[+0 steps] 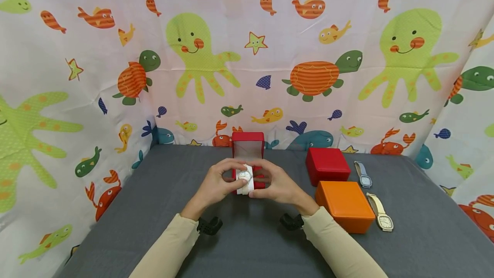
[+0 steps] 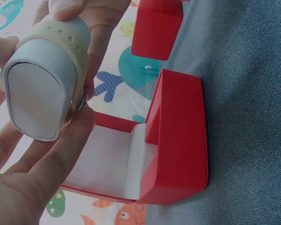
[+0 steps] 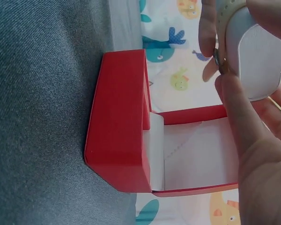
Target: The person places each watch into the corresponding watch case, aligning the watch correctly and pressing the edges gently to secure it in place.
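Both hands hold a white watch cushion [image 1: 239, 190] with a pale-strapped wristwatch [image 1: 245, 176] around it, above an open red watch box [image 1: 248, 136]. My left hand [image 1: 219, 180] grips it from the left, its thumb by the watch face. On the other side my right hand [image 1: 281, 185] pinches it, thumb low and fingers along the upper edge. In the left wrist view, the cushion's flat white end [image 2: 35, 101] and the holed cream strap [image 2: 68, 40] show. The red box [image 3: 114, 122] stands behind with its lid raised and white lining visible.
To the right sit a closed red box [image 1: 328, 165] and, in front of it, an orange box [image 1: 344, 206]. Beside them lie a blue-grey watch [image 1: 363, 175] and a cream-strapped watch [image 1: 381, 213]. A printed curtain [image 1: 231, 76] rises behind the grey tabletop [image 1: 170, 175].
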`<state>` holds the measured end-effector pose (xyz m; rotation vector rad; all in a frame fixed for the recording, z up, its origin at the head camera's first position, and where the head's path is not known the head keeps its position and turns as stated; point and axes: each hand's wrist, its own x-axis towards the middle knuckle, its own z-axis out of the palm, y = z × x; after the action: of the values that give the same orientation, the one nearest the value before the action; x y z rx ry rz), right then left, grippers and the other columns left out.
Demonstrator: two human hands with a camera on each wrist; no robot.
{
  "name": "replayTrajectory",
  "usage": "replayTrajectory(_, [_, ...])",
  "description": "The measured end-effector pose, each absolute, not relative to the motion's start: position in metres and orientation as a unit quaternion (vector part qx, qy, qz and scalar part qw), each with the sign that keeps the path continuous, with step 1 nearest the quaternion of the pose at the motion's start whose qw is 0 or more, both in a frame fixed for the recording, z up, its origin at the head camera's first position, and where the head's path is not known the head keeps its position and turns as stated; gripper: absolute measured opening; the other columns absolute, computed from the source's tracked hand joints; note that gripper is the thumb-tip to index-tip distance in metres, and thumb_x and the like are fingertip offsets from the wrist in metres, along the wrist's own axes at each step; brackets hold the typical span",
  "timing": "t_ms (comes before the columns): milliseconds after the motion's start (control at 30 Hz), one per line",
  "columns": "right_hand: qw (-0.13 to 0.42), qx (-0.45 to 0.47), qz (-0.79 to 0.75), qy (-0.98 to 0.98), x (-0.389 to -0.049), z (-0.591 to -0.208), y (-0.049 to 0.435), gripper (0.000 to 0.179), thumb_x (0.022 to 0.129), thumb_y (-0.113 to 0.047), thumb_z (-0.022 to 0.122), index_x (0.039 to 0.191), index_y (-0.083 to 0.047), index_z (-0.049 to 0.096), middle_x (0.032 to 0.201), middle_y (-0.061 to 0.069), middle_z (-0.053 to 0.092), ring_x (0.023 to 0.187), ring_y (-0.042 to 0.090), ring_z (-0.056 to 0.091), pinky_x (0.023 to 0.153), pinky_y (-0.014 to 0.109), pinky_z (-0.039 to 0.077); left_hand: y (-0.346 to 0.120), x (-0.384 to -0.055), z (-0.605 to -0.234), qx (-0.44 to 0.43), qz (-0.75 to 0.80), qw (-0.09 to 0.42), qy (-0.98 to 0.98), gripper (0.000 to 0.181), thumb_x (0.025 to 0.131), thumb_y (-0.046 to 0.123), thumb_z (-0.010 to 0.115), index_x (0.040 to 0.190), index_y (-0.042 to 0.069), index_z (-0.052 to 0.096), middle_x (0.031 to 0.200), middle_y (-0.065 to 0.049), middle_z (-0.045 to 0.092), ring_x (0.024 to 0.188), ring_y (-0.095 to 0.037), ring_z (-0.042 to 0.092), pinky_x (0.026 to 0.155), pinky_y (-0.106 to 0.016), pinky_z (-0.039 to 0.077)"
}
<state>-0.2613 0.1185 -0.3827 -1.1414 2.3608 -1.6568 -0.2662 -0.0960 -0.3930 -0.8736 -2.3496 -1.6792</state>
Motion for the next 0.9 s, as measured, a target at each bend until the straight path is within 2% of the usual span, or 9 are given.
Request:
replayTrajectory(167, [0.004, -0.367, -0.533, 0.762, -0.264, -0.386, 0.119, 0.070, 0.074, -0.001, 0.078, 0.136, -0.005, 0.046, 0.130, 0.008, 0.050, 0.111, 0.036, 0.054, 0.091, 0.052, 0.048, -0.097, -0.274, -0.403, -0.296, -0.566, 0.071, -0.766, 0.029, 0.082, 0.010, 0.076, 0.110, 0.011, 0.070, 0.124, -0.003, 0.058, 0.109, -0.024, 0.054, 0.084, -0.043, 0.053])
replayTrajectory(400, [-0.019, -0.365, -0.515, 0.776, -0.280, -0.407, 0.124, 0.073, 0.073, -0.010, 0.082, 0.137, -0.020, 0.047, 0.132, -0.003, 0.049, 0.115, 0.028, 0.054, 0.093, 0.041, 0.049, -0.094, -0.273, -0.404, -0.304, -0.566, 0.091, -0.761, 0.029, 0.081, 0.011, 0.077, 0.109, 0.015, 0.070, 0.125, 0.000, 0.057, 0.107, -0.022, 0.055, 0.081, -0.040, 0.055])
replayTrajectory(533, [-0.027, -0.361, -0.509, 0.781, -0.282, -0.410, 0.126, 0.073, 0.073, -0.016, 0.083, 0.136, -0.026, 0.047, 0.131, -0.007, 0.049, 0.116, 0.027, 0.054, 0.093, 0.039, 0.049, -0.092, -0.272, -0.405, -0.300, -0.559, 0.090, -0.767, 0.030, 0.082, 0.012, 0.076, 0.111, 0.016, 0.068, 0.128, 0.001, 0.055, 0.109, -0.021, 0.053, 0.080, -0.035, 0.055])
replayTrajectory(700, [-0.028, -0.357, -0.501, 0.788, -0.282, -0.410, 0.127, 0.073, 0.073, -0.019, 0.083, 0.136, -0.028, 0.047, 0.132, -0.007, 0.048, 0.117, 0.027, 0.053, 0.093, 0.041, 0.049, -0.091, -0.272, -0.406, -0.293, -0.551, 0.087, -0.777, 0.030, 0.083, 0.012, 0.075, 0.111, 0.019, 0.066, 0.129, 0.004, 0.054, 0.111, -0.021, 0.051, 0.080, -0.033, 0.055])
replayTrajectory(900, [-0.023, -0.355, -0.498, 0.791, -0.283, -0.410, 0.127, 0.074, 0.073, -0.019, 0.084, 0.136, -0.029, 0.047, 0.132, -0.007, 0.048, 0.116, 0.025, 0.053, 0.093, 0.041, 0.049, -0.092, -0.273, -0.408, -0.300, -0.539, 0.087, -0.783, 0.032, 0.083, 0.014, 0.076, 0.112, 0.019, 0.065, 0.131, 0.002, 0.052, 0.114, -0.023, 0.050, 0.082, -0.037, 0.054])
